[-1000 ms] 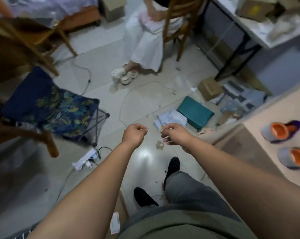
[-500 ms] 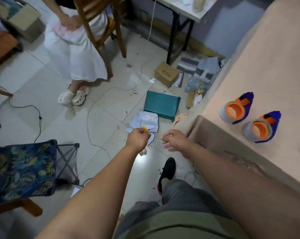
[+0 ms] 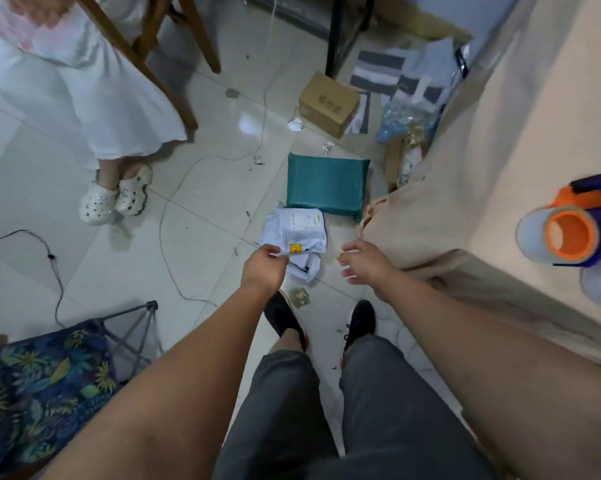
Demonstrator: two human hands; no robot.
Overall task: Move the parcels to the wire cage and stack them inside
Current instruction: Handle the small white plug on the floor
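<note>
Pale tiled floor [image 3: 84, 271] fills most of the room, with thin cables trailing over it. Along the right runs a desk [image 3: 500, 150] draped in beige cloth, the cloth hanging to the tiles at its near corner. At the upper left a person in a long white skirt [image 3: 95, 109] sits on a wooden chair [image 3: 153, 53], white clogs [image 3: 114, 199] side by side on the floor.

At the lower left stands the wire cage [image 3: 148, 306], mostly covered by a blue leaf-print fabric [image 3: 39, 386]; only one grey wire corner shows.

The parcels lie well apart from the cage, on the floor beside the desk. The teal parcel [image 3: 326, 183] lies flat, and the cardboard box [image 3: 328, 103] sits beyond it near a black desk leg. A crumpled white mailer [image 3: 297, 233] with a small yellow label touches the teal parcel's near edge.

Both bare arms reach forward over grey trousers and black shoes [image 3: 283, 317]. The left hand [image 3: 262, 268] has its fingers curled at the mailer's near edge; I cannot tell whether it has hold of it. The right hand [image 3: 365, 265] hangs just right of the mailer, fingers loosely spread and holding nothing.

On the desk's right edge lie two tape rolls [image 3: 565, 233] with orange cores.
</note>
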